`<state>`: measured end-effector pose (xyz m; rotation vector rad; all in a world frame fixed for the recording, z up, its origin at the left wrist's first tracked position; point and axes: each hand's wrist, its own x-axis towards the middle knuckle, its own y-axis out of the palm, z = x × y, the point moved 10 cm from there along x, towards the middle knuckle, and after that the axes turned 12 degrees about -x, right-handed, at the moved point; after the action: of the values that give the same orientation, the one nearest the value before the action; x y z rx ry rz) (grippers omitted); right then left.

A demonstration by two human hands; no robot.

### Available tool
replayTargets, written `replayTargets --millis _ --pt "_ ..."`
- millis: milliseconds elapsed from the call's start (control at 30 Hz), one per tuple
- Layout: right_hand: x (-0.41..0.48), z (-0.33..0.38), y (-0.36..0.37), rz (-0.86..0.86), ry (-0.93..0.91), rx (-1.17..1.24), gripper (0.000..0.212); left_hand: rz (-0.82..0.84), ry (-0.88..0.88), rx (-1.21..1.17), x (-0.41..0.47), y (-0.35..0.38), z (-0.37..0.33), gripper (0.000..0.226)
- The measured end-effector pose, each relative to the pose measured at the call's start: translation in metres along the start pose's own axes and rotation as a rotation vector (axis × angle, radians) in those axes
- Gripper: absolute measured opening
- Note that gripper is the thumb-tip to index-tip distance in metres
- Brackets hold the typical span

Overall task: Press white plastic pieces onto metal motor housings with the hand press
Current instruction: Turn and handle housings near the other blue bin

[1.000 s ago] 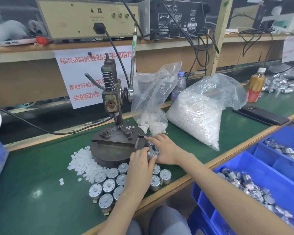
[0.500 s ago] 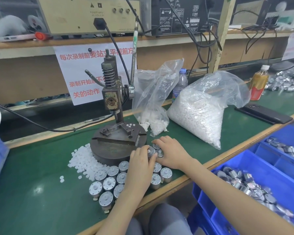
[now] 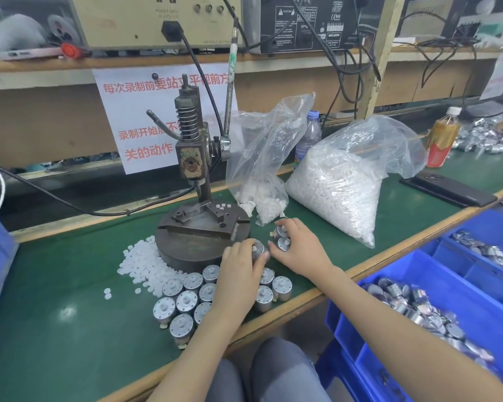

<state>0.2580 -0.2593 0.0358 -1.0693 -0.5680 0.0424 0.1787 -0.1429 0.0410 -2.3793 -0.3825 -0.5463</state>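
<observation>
The hand press point(image 3: 199, 181) stands on its round dark base point(image 3: 186, 242) in the middle of the green bench, its long lever point(image 3: 231, 91) upright. Several silver motor housings point(image 3: 186, 300) stand in a cluster in front of the base. A heap of white plastic pieces point(image 3: 145, 265) lies to the base's left. My left hand point(image 3: 238, 280) grips one housing point(image 3: 257, 249) at the base's front right edge. My right hand point(image 3: 295, 248) holds two housings point(image 3: 283, 237) just right of that. The press bed holds a few loose white pieces.
Two clear bags of white pieces point(image 3: 340, 195) lie right of the press, a plastic bottle point(image 3: 310, 137) between them. Blue bins point(image 3: 459, 303) with metal housings sit at the lower right. A phone point(image 3: 445, 190) and a drink bottle point(image 3: 443, 137) are at the right.
My hands stayed beside the press base; the right hand's fingers have closed over two housings and lifted a little. The camera shifted slightly.
</observation>
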Motion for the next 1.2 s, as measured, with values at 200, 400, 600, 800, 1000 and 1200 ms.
replayTargets --millis 200,400,600,800,1000,1200 --pt "-0.013 -0.028 -0.02 -0.094 0.148 0.201 0.036 0.082 0.009 0.166 0.003 0.006 -0.004 0.036" --pt "-0.029 -0.063 -0.046 -0.186 0.306 0.431 0.02 0.151 -0.054 0.237 0.018 0.02 -0.016 0.037" --pt "-0.047 -0.108 -0.078 -0.31 0.447 0.542 0.015 0.286 -0.025 0.248 0.018 0.071 -0.048 0.034" --pt "-0.099 -0.178 -0.104 -0.506 0.607 0.582 0.019 0.397 0.042 0.426 0.007 0.106 -0.049 0.031" --pt "-0.144 -0.241 -0.108 -0.574 0.785 0.487 0.02 0.379 0.087 0.466 0.007 0.11 -0.045 0.032" --pt "-0.169 -0.277 -0.068 -0.422 0.979 0.338 0.035 0.341 0.153 0.514 0.004 0.11 -0.048 0.034"
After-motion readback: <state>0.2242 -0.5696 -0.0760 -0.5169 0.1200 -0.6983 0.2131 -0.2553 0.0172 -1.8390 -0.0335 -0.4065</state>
